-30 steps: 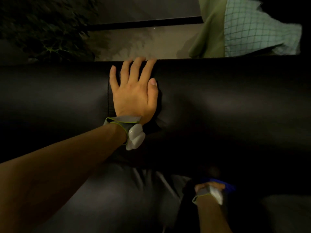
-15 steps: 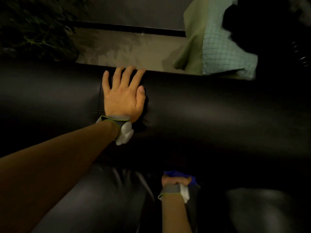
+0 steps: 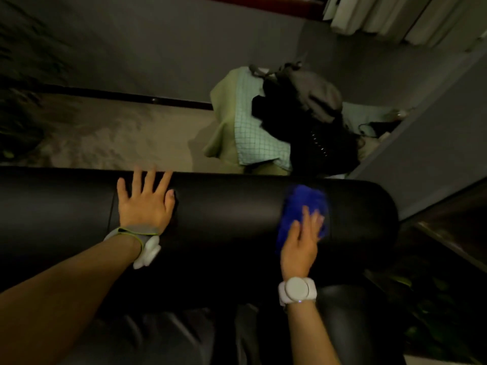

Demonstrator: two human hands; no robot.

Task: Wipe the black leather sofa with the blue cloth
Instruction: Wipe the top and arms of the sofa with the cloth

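Sofa (image 3: 237,206) comes first: it is black and shiny, and its long round back runs from the left edge of the head view to the right of the middle.

The blue cloth (image 3: 303,206) lies on top of that round back, right of the middle of the frame. Half a second ago it was low down at the bottom of the picture, bunched in the right hand near the seat. Now it has jumped up onto the sofa back. It looks smeary, so I think it is moving fast.

The right hand (image 3: 300,243) is flat on the cloth, fingers straight and a little spread, pushing it down on the leather. It does not squeeze the cloth; it just presses.

The left hand (image 3: 145,206) is left of the middle, flat on the sofa back too, fingers straight and apart, holding nothing. It sits in about the same spot as before, so I think it just props the person up.

Both wrists wear white bands.

In the upper middle, behind the sofa, a green checked cloth (image 3: 250,133) hangs with a dark bag (image 3: 311,101) on it. They are well apart from the hands.

I think the wiping has now gone from the low part to the top of the back. The right end, by the rounded corner, looks like the next bit to rub.
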